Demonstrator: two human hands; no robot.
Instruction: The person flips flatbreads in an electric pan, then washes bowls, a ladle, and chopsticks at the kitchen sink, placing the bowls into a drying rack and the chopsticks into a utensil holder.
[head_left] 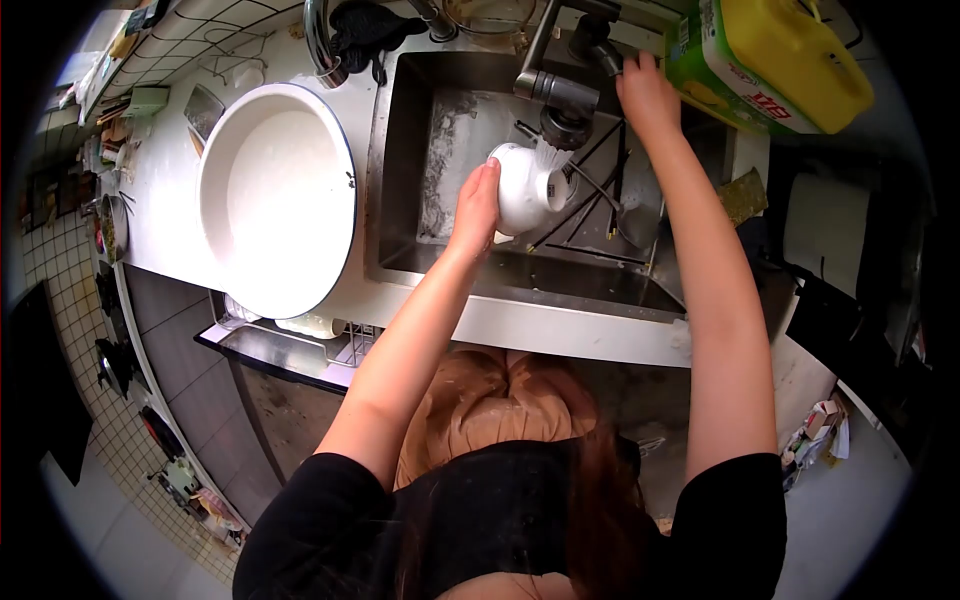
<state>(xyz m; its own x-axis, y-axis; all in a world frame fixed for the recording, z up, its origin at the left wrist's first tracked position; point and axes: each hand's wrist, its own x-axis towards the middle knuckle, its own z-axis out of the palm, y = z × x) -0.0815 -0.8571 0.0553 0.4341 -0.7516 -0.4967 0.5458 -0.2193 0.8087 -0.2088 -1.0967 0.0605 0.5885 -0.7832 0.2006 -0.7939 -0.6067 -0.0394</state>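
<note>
A white bowl (pixel 522 192), tipped on its side with its foot to the right, is gripped by my left hand (pixel 478 208) over the sink. Water runs from the dark faucet (pixel 560 98) onto the bowl. My right hand (pixel 650 95) reaches to the back of the sink, its fingers closed at the faucet handle (pixel 604 58); the fingertips are partly hidden. Beneath the bowl, several dark chopsticks (pixel 585 215) and a metal ladle or spoon (pixel 634 222) lie in the sink (pixel 400 180).
A large white basin (pixel 280 200) with a blue rim stands on the counter left of the sink. At the back right is a yellow and green detergent jug (pixel 770 65). A black cloth (pixel 368 35) lies behind the sink. Below the counter, a drawer rack (pixel 290 345) is pulled out.
</note>
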